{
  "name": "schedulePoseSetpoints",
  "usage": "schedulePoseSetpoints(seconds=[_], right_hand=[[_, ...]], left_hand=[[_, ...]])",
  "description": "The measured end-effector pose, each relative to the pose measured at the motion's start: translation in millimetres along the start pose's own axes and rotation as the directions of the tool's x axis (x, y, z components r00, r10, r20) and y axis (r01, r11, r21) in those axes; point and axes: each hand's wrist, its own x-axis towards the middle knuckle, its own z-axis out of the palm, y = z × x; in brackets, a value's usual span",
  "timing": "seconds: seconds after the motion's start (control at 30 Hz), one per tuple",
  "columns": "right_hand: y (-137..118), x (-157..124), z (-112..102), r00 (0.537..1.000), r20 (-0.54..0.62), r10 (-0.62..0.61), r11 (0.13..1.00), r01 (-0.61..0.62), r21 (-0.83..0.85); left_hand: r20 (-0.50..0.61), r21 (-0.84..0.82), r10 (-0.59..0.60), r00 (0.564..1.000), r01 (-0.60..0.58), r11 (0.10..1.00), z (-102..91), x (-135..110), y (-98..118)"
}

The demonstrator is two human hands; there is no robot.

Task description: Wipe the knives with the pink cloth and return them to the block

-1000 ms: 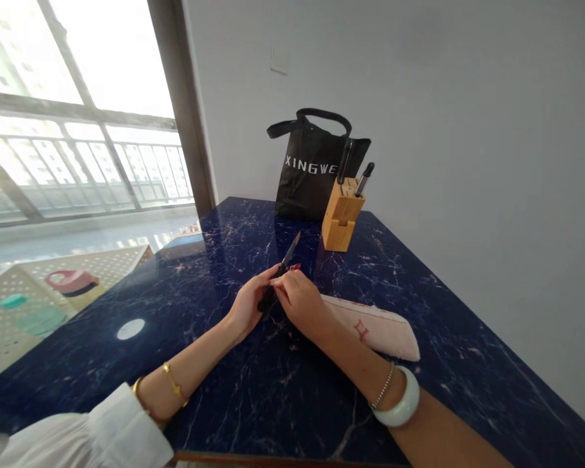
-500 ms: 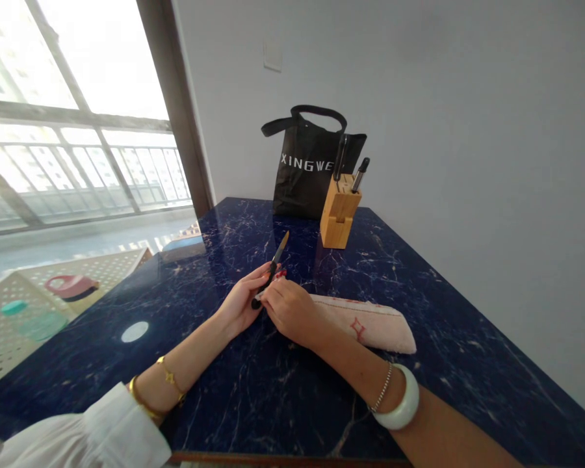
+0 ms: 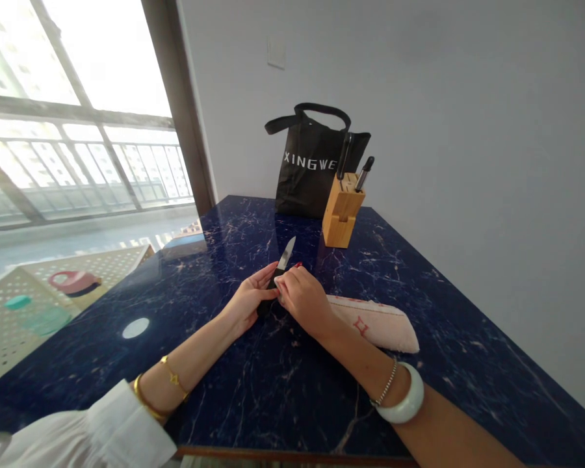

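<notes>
A small knife [image 3: 286, 252] with a black handle points away from me, tilted a little to the right, its blade bare. My left hand [image 3: 247, 300] grips the handle from the left, thumb across it. From the right, the curled fingers of my right hand [image 3: 302, 296] press against the handle near the blade; its fingertips are partly hidden. A rolled pink towel [image 3: 383, 325] with a red star mark lies just behind my right wrist.
On the blue marbled table [image 3: 214, 396] stands a wooden knife block [image 3: 342, 211] holding several handles. Behind it is a black tote bag [image 3: 305, 182] near the wall. A white disc [image 3: 136, 328] lies at left. Beyond the left edge, a perforated basket [image 3: 2, 338] holds bottles.
The knife has turned in my hands: its blade, narrow and brownish before, now shows a broad bright face. My right hand has shifted slightly to the right.
</notes>
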Motion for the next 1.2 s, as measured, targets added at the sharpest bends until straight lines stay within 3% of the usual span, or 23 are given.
schedulePoseSetpoints(seconds=[0.17, 0.3, 0.43, 0.6, 0.73, 0.87, 1.07, 1.2], right_hand=[[10.1, 0.3, 0.3, 0.994, -0.045, 0.098, 0.995, -0.099, -0.024], [16.6, 0.4, -3.3, 0.984, -0.054, 0.17, 0.985, -0.171, -0.007], [15.3, 1.5, -3.5, 0.99, -0.023, 0.141, 0.99, -0.141, 0.026], [1.3, 0.8, 1.1, 0.995, 0.049, -0.082, 0.997, 0.082, 0.003], [-11.2, -1.0, -2.2, 0.957, 0.132, -0.259, 0.964, 0.264, -0.019], [-16.5, -1.6, -6.8, 0.918, 0.188, -0.35, 0.934, 0.358, -0.007], [-20.2, -2.3, -15.0, 0.915, 0.195, -0.354, 0.933, 0.332, 0.137], [-19.0, -1.4, -21.1, 0.97, 0.15, -0.19, 0.958, 0.149, 0.247]], left_hand=[[0.136, 0.084, 0.065, 0.989, -0.076, 0.994, 10.2, -3.4, -0.6], [0.208, 0.047, 0.087, 0.974, -0.098, 0.994, 15.9, -5.9, -1.5], [0.137, -0.102, 0.042, 0.99, -0.028, 0.994, 17.7, -9.1, 3.6], [0.012, -0.278, -0.033, 0.999, 0.035, 0.96, 12.7, -6.5, 11.0], [-0.023, -0.243, -0.052, 0.998, 0.045, 0.969, 6.5, 0.1, 10.2], [-0.044, -0.187, -0.061, 0.997, 0.052, 0.981, 0.7, 4.7, 5.1], [-0.04, -0.122, -0.128, 0.991, 0.123, 0.985, -3.2, 7.7, 1.4], [-0.107, -0.182, 0.004, 0.994, -0.024, 0.983, -7.5, 11.9, 11.5]])
